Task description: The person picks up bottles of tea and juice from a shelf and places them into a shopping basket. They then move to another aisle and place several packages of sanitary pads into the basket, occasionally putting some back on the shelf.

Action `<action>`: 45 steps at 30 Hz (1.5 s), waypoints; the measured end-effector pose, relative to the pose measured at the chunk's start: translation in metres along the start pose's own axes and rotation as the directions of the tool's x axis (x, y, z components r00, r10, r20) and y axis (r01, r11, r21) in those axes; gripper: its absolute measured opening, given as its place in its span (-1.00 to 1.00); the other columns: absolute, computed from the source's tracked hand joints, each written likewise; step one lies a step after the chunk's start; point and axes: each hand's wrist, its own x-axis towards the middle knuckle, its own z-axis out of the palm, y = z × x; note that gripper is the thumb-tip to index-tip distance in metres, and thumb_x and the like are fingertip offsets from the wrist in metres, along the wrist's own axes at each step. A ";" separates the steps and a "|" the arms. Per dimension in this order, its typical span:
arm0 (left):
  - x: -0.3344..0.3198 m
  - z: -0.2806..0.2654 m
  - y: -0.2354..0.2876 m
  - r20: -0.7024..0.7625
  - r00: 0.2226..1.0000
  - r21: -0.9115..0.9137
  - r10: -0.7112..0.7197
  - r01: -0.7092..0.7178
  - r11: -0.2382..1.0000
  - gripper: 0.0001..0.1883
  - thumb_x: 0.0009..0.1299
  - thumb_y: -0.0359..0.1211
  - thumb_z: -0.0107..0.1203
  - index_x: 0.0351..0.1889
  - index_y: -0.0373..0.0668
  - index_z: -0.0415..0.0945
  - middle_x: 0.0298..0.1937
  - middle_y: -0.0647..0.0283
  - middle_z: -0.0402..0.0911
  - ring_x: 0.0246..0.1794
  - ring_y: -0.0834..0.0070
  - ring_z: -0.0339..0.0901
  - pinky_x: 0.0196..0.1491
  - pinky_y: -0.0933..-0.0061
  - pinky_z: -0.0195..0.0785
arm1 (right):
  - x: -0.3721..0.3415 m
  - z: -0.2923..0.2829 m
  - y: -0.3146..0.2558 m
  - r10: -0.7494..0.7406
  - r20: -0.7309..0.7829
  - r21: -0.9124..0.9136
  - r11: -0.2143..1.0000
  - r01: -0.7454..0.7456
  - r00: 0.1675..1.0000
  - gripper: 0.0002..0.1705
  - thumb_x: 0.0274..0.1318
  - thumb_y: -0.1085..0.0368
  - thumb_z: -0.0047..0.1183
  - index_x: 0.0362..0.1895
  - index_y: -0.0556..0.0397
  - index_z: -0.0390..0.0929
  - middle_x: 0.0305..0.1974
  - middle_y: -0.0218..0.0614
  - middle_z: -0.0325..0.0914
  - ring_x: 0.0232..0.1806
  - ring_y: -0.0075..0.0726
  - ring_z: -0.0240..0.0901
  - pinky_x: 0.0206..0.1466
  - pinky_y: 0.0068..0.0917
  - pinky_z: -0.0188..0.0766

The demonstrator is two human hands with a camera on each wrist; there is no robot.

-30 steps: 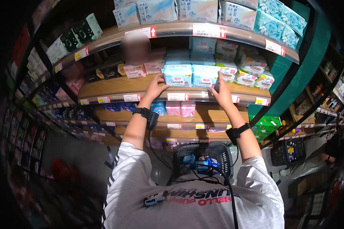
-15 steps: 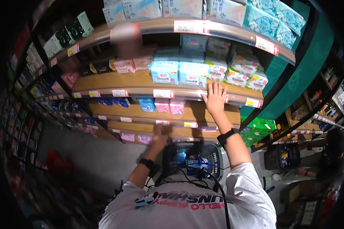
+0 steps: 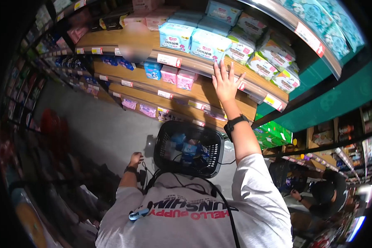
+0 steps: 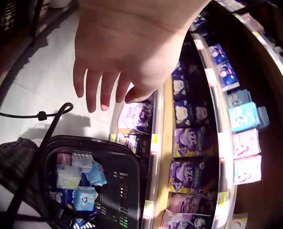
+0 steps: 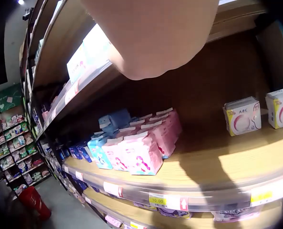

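Observation:
My right hand (image 3: 226, 82) lies with spread fingers on the shelf's front edge, its fingertips at the foot of a light blue pack (image 3: 210, 44). Another blue pack (image 3: 175, 37) stands just left of that one. In the right wrist view only the heel of the right hand (image 5: 151, 36) shows; its fingers are hidden. My left hand (image 3: 137, 158) hangs low, left of a black basket (image 3: 159, 144). The left wrist view shows the left hand (image 4: 124, 57) holding nothing, fingers loosely extended, above the basket (image 4: 132, 179) with several small packs (image 4: 85, 198) in it.
Green-and-white packs (image 3: 240, 47) stand right of the blue ones. Lower shelves hold pink packs (image 3: 186, 79) and purple packs (image 4: 191, 141). A person (image 3: 324, 194) is at the right beyond the shelf end. A red object (image 5: 35, 202) stands on the floor.
The left hand has come down from the blue packs to beside the basket. The right hand has moved from the right pack's side to the shelf edge. The view has shifted and tilted.

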 end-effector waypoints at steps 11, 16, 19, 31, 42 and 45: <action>-0.017 0.113 -0.148 0.436 0.900 0.738 0.029 -0.376 0.561 -0.77 0.22 -0.35 -0.11 -0.33 -0.32 0.46 -0.21 -0.01 0.53 -0.15 0.03 0.44 -0.12 0.14 0.28 | -0.016 0.023 -0.004 0.009 -0.087 0.078 0.997 -0.002 0.996 -0.43 -0.04 0.00 -0.01 0.16 -0.55 0.30 0.33 -0.38 -0.01 0.38 -0.06 -0.19 0.23 0.39 -0.53; 0.020 0.227 -0.163 0.508 0.860 0.688 0.045 -0.437 0.579 -0.66 0.24 -0.32 -0.14 -0.05 -0.21 0.41 -0.07 0.05 0.49 -0.05 0.08 0.41 -0.03 0.18 0.29 | -0.202 0.084 -0.060 0.034 0.225 0.608 0.776 -0.167 0.974 -0.56 -0.07 0.31 -0.02 0.01 -0.05 0.46 0.30 0.03 -0.07 0.34 0.17 -0.19 0.30 0.15 -0.35; 0.019 0.241 -0.123 0.539 0.833 0.482 0.123 -0.425 0.766 -0.67 0.21 -0.36 -0.10 -0.04 -0.19 0.39 -0.05 0.07 0.47 -0.07 0.14 0.43 -0.05 0.21 0.31 | -0.384 0.141 -0.115 -0.004 0.830 0.456 0.580 -0.675 0.557 -0.57 -0.08 0.33 0.02 -0.02 0.04 0.42 0.13 0.12 0.22 0.12 0.18 0.18 0.17 -0.16 0.11; 0.084 0.148 -0.179 0.180 0.982 0.195 0.047 -0.083 0.977 -0.76 0.22 -0.43 -0.04 -0.14 -0.24 0.41 -0.27 0.09 0.54 -0.26 0.24 0.52 -0.19 0.34 0.36 | -0.565 0.280 -0.244 0.016 0.992 0.014 0.970 -0.243 0.121 0.26 -0.47 0.02 0.35 0.33 -0.01 -0.18 0.34 -0.22 -0.13 0.35 -0.10 -0.12 0.30 0.12 -0.18; 0.045 0.114 -0.087 0.030 0.957 0.089 0.290 -0.291 0.952 -0.75 0.27 -0.46 -0.04 -0.08 -0.24 0.39 -0.18 0.13 0.52 -0.20 0.33 0.50 -0.15 0.39 0.35 | -0.445 0.212 -0.224 -0.310 0.812 0.568 0.616 -0.546 0.495 0.12 -0.50 -0.02 0.31 0.21 0.15 0.06 -0.20 -0.06 0.37 -0.20 -0.01 0.36 -0.15 -0.23 0.31; 0.007 0.115 -0.021 0.080 0.949 -0.092 0.305 -0.297 0.950 -0.42 0.23 -0.31 0.11 0.18 -0.24 0.16 0.02 0.03 0.41 -0.12 0.32 0.47 -0.09 0.40 0.33 | -0.344 0.103 -0.207 -0.491 0.774 0.629 0.519 -0.579 0.401 0.20 -0.45 0.02 0.28 0.32 0.10 -0.09 0.03 0.00 0.25 0.05 0.05 0.21 0.09 -0.08 0.12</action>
